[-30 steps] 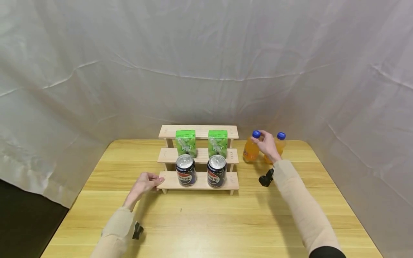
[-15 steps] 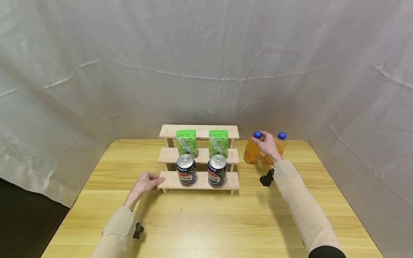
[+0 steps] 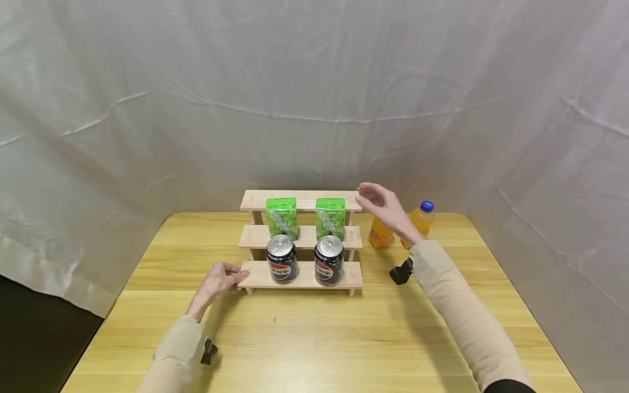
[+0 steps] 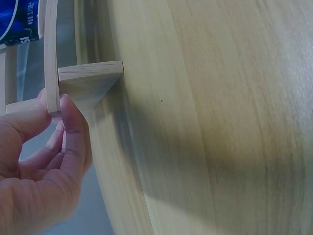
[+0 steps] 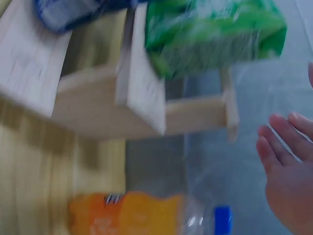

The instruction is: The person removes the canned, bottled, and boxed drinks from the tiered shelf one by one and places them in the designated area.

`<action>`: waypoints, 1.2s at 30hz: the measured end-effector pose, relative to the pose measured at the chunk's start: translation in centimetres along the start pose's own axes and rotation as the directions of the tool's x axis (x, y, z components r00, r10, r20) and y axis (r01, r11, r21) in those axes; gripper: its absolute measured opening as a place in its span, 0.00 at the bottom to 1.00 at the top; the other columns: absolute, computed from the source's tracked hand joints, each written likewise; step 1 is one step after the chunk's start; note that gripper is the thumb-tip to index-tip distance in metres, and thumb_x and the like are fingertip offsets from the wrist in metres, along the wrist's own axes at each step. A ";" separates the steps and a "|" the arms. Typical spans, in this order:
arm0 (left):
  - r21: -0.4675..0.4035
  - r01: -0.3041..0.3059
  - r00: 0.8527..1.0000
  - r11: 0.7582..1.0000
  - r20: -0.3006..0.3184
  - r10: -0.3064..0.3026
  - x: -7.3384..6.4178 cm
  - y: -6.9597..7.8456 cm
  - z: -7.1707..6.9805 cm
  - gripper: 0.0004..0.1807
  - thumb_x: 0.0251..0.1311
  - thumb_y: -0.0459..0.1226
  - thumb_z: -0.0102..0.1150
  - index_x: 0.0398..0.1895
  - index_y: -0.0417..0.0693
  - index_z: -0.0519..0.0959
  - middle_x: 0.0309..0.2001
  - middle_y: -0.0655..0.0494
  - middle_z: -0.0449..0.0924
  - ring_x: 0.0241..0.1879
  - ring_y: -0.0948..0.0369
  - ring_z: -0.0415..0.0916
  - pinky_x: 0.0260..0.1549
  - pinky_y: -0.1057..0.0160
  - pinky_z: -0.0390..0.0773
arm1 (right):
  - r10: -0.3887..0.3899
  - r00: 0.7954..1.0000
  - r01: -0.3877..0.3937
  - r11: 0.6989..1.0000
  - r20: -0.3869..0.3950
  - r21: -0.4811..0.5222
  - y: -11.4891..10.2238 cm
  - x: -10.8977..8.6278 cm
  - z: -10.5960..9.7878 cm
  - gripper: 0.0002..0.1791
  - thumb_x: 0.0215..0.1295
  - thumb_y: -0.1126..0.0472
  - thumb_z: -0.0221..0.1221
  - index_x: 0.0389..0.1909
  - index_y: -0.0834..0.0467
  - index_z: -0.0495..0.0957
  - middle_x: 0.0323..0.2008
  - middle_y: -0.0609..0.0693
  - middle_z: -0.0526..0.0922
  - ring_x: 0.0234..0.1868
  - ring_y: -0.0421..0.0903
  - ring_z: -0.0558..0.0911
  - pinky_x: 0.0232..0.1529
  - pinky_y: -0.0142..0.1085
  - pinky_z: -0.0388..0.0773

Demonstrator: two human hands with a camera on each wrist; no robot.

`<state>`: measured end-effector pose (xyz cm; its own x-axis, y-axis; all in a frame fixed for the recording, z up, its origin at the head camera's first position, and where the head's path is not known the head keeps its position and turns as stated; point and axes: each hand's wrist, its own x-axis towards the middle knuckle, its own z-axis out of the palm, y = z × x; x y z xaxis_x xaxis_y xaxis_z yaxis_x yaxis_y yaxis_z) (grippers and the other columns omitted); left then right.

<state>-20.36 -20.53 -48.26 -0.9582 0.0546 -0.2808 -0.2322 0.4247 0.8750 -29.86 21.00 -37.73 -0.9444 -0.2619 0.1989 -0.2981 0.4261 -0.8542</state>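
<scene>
My left hand (image 3: pixel 219 281) pinches the left end of the lowest board of a three-tier wooden shelf (image 3: pixel 306 275); in the left wrist view the thumb and fingers (image 4: pixel 73 132) close on the board's edge. Held up beside the right end of the top board, my right hand (image 3: pixel 388 210) has relaxed fingers and nothing in it. Below and partly behind it stands one orange soda bottle (image 3: pixel 380 234), whose cap shows blue in the right wrist view. A second orange soda bottle (image 3: pixel 422 221) stands to its right, partly hidden by the wrist.
Two dark blue cola cans (image 3: pixel 282 265) stand on the lowest board. Two green drink cartons (image 3: pixel 330 218) stand upright on the middle board behind them. The wooden table (image 3: pixel 314 338) ends at a pale hanging curtain (image 3: pixel 314 147) at the back and sides.
My right hand has let go of the left soda bottle's cap and moved up and left towards the top board. The bottle stays standing. My left hand keeps its grip on the shelf.
</scene>
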 end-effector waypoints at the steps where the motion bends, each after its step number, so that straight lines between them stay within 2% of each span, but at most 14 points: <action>1: -0.001 -0.002 1.000 1.000 0.000 0.002 0.0 0.0 0.0 0.22 0.67 0.34 0.62 0.50 0.17 0.74 0.31 0.48 0.84 0.23 0.66 0.78 0.32 0.65 0.87 | -0.006 0.999 0.006 1.000 0.032 0.002 -0.5 0.0 0.3 0.30 0.74 0.55 0.58 0.71 0.63 0.66 0.68 0.64 0.72 0.68 0.61 0.73 0.74 0.54 0.68; 6: 0.000 0.000 1.000 1.000 0.000 0.000 0.2 -0.3 0.0 0.22 0.67 0.34 0.62 0.51 0.17 0.73 0.31 0.47 0.84 0.23 0.66 0.78 0.32 0.64 0.87 | -0.026 0.986 0.027 1.000 0.166 -0.004 -2.0 0.2 1.7 0.31 0.71 0.59 0.61 0.71 0.64 0.65 0.66 0.65 0.73 0.66 0.62 0.75 0.72 0.54 0.71; 13: 0.003 0.017 1.000 1.000 -0.004 -0.017 0.0 -0.1 0.0 0.24 0.67 0.35 0.62 0.52 0.17 0.73 0.33 0.46 0.83 0.24 0.66 0.78 0.33 0.65 0.87 | -0.058 0.973 0.075 0.995 0.222 -0.068 -2.2 0.8 3.0 0.32 0.68 0.60 0.65 0.69 0.64 0.68 0.59 0.65 0.76 0.59 0.62 0.80 0.66 0.53 0.78; 22: 0.017 0.018 1.000 1.000 -0.007 -0.018 0.0 -0.3 -0.1 0.20 0.68 0.35 0.62 0.49 0.21 0.75 0.30 0.52 0.82 0.25 0.66 0.77 0.34 0.65 0.86 | -0.104 0.978 0.122 0.989 0.183 -0.088 -2.3 1.1 3.6 0.26 0.68 0.61 0.64 0.64 0.66 0.73 0.52 0.65 0.80 0.50 0.59 0.83 0.58 0.51 0.82; 28: 0.012 0.022 1.000 1.000 -0.008 -0.022 0.1 -0.2 -0.2 0.22 0.67 0.35 0.62 0.50 0.19 0.74 0.30 0.50 0.82 0.24 0.66 0.77 0.32 0.67 0.85 | -0.100 0.982 0.123 0.983 0.161 -0.136 -2.8 0.8 3.8 0.25 0.66 0.62 0.65 0.62 0.67 0.74 0.53 0.65 0.80 0.52 0.59 0.82 0.59 0.50 0.82; 36: -0.003 0.015 1.000 1.000 0.002 -0.015 0.1 0.0 0.0 0.23 0.67 0.35 0.62 0.52 0.17 0.73 0.31 0.47 0.83 0.23 0.66 0.78 0.32 0.66 0.86 | -0.162 0.979 0.179 0.972 0.122 -0.153 -2.7 -0.3 3.1 0.22 0.67 0.65 0.63 0.60 0.67 0.75 0.56 0.65 0.79 0.55 0.61 0.80 0.63 0.54 0.79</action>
<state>-20.44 -20.53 -48.26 -0.9543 0.0495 -0.2947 -0.2473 0.4229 0.8718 -28.34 17.24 -37.00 -0.8598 -0.4307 0.2743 -0.4802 0.4994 -0.7211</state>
